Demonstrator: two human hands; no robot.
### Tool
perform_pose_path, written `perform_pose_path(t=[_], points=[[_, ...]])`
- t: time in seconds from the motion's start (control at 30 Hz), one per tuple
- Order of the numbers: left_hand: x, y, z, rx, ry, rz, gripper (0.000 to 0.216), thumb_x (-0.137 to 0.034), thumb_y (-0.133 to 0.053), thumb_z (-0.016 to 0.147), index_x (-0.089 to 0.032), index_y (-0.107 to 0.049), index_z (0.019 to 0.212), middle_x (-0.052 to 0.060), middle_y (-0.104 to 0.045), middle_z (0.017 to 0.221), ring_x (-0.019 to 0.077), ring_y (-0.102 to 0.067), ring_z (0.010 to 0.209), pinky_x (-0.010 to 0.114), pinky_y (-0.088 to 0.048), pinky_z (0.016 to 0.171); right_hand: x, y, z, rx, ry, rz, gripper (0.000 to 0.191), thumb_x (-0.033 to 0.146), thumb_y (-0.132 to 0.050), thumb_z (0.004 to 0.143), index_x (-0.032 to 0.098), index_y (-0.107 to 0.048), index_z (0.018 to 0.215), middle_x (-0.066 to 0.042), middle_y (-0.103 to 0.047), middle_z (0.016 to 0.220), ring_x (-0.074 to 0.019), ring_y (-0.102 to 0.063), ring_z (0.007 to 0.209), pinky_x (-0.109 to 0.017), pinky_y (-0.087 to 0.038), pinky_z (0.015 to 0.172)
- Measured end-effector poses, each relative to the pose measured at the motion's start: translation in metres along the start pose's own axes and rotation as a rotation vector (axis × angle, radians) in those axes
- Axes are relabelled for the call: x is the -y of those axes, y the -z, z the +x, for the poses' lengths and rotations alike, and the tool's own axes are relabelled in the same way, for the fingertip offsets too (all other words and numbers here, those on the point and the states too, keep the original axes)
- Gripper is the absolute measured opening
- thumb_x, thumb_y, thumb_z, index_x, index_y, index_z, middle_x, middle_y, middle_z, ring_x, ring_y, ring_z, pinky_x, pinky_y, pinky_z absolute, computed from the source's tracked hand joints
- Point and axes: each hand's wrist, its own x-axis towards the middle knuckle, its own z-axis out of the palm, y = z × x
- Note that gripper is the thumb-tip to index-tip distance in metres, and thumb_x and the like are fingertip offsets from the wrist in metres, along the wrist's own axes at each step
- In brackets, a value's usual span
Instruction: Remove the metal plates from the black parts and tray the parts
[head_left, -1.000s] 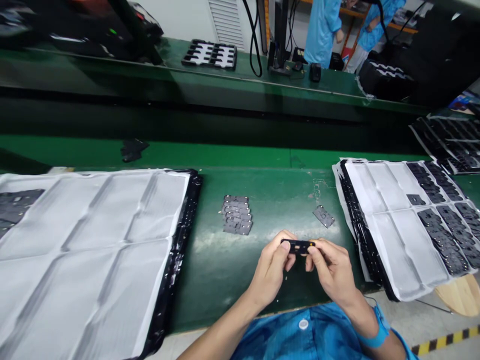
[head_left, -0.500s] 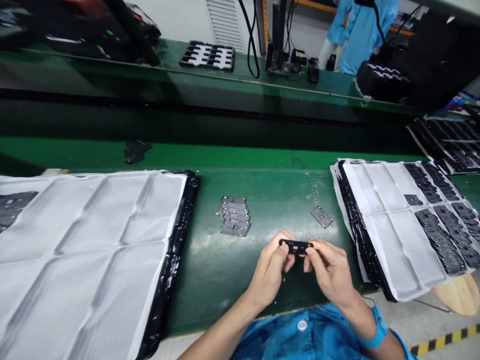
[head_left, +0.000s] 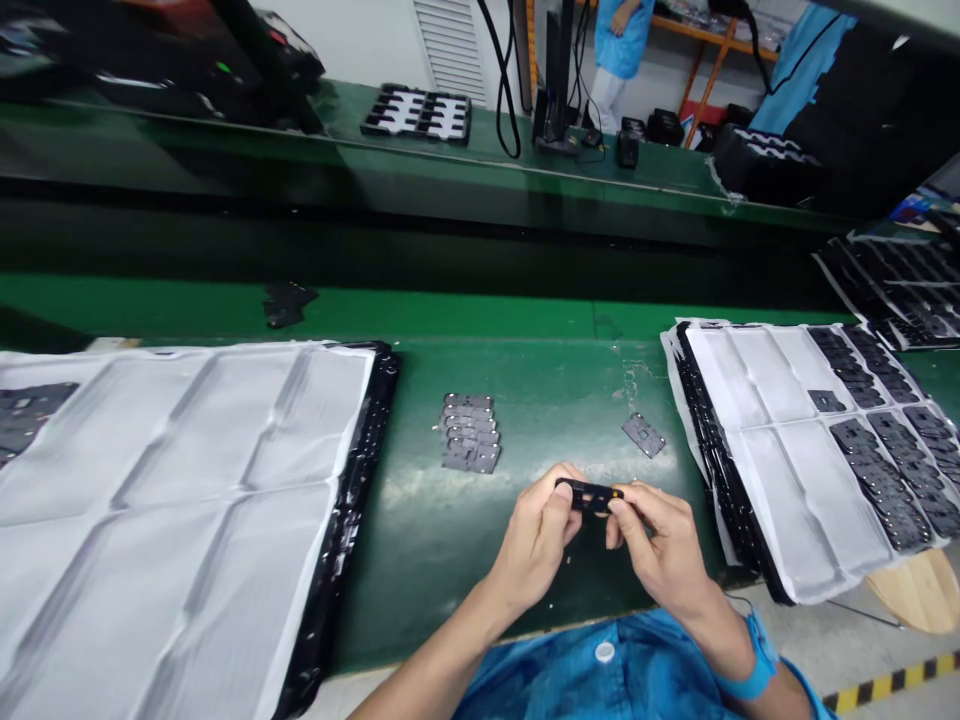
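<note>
A small black plastic plate (head_left: 590, 495) with a slot in its middle and a yellow spot near one end is held level over the green bench. My left hand (head_left: 546, 530) pinches its left end between thumb and fingers. At the other end, my right hand (head_left: 660, 540) grips it the same way, with the thumb on top. Beyond my left hand lies an overlapping row of similar dark plates (head_left: 471, 435). One more loose plate (head_left: 643, 434) rests on the bench past my right hand.
On the left is a white-lined compartment tray (head_left: 217, 500), on the right a tray stack (head_left: 780, 440) partly filled with dark plates. Dark pieces (head_left: 289, 303) lie further back. A raised shelf (head_left: 450, 170) crosses behind; a person in blue (head_left: 624, 40) stands beyond it.
Both hands keep hold of the plate, which has tilted and shifted very slightly left. In the background people in blue have moved. The dark pieces at the back have moved slightly right.
</note>
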Motion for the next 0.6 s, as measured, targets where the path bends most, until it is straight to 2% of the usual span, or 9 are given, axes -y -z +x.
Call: perform_pose_path(t=[0.4,0.53,0.6], points=[[0.001,0.000,-0.002,0.006,0.009,0.019,0.035,-0.040,-0.029,0.107,-0.020,-0.052,0.089,-0.007,-0.043,0.060,0.0124,-0.038,0.050,0.026,-0.034,0.054,0.001,-0.002,0.001,-0.001,-0.012,0.004,0.022,0.019,-0.053,0.107,0.020,-0.068,0.090,0.001,-0.063,0.064,-0.0154,-0.060,0.059,-0.028,-0.048,0.066],[-0.005,0.008,-0.006,0.099,-0.017,0.144,0.017,-0.025,-0.040,0.098,-0.021,-0.054,0.089,-0.005,-0.052,0.065,0.0146,-0.048,0.057,0.027,-0.041,0.060,-0.002,-0.001,0.001,-0.026,-0.077,0.056,0.022,0.023,-0.053,0.107,0.019,-0.068,0.092,0.002,-0.063,0.064,-0.0142,-0.062,0.056,-0.026,-0.050,0.062],[-0.011,0.018,-0.008,0.178,0.001,0.294,0.017,-0.024,-0.044,0.097,-0.021,-0.059,0.090,-0.001,-0.060,0.071,0.0166,-0.056,0.063,0.028,-0.044,0.065,-0.003,0.001,0.002,-0.044,-0.127,0.103,0.024,0.026,-0.053,0.108,0.019,-0.068,0.090,0.002,-0.062,0.063,-0.0137,-0.062,0.053,-0.025,-0.050,0.059]])
